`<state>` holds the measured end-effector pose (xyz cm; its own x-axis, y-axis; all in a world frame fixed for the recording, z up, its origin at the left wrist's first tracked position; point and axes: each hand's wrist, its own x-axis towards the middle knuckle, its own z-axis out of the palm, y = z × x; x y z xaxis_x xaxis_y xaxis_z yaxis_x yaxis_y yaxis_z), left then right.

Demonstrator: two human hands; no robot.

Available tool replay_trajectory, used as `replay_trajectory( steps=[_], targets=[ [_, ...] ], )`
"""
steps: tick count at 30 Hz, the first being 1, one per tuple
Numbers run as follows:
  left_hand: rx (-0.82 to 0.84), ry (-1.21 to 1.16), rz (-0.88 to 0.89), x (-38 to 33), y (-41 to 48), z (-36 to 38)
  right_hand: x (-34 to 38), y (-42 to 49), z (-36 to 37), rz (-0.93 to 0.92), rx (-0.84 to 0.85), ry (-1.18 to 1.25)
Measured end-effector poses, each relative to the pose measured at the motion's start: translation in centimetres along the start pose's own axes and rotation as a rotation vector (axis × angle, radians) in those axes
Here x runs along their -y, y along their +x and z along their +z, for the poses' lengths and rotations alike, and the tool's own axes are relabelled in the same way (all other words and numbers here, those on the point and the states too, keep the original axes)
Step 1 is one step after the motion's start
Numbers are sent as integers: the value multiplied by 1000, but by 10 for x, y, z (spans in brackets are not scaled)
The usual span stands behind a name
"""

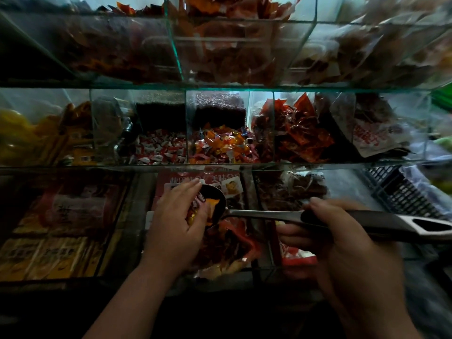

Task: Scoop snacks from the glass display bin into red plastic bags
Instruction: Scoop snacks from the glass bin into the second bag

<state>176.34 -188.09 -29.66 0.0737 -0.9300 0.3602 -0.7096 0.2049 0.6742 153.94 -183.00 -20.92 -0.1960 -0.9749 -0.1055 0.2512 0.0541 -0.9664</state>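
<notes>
My right hand [340, 238] grips the black handle of a metal scoop [259, 214] that points left, level above the lowest row of glass bins. Its dark bowl [217, 199] carries a few orange and red wrapped snacks [210, 204]. My left hand [177, 218] lies cupped over the bowl's left side, fingers resting on the snacks. Under the scoop a glass bin [247, 271] holds crumpled red and orange packets [232, 243]. A red and white piece [297, 256] shows below my right hand; I cannot tell whether it is a bag.
Glass display shelves rise in three tiers. The middle tier holds compartments of red-white candies [159, 150], orange candies [222, 145] and red packets [300, 133]. A yellow-labelled bin [49, 253] sits at the lower left. A black plastic crate [401, 192] stands at the right.
</notes>
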Motion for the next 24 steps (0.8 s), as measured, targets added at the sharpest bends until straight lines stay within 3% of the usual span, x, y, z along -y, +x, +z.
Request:
replay_trajectory(
  steps=[8,13,16,19,22,24],
  targets=[
    [37,132,106,-11,54,7,-3,17,23,-129,-76,110],
    [-63,-98,59,-24,94,5,7,52,31,-16,-188,361],
    [-146,-230,-31,-24,99,2,10,77,40,-82,-223,358],
    [-105,-221,-102,-18,92,5,8,100,53,-242,-151,128],
    [-37,-189,-159,-13,82,9,-1,119,58,-585,28,-500],
    [-21,-201,-177,-11,77,8,-7,126,58,-752,154,-776]
  ],
)
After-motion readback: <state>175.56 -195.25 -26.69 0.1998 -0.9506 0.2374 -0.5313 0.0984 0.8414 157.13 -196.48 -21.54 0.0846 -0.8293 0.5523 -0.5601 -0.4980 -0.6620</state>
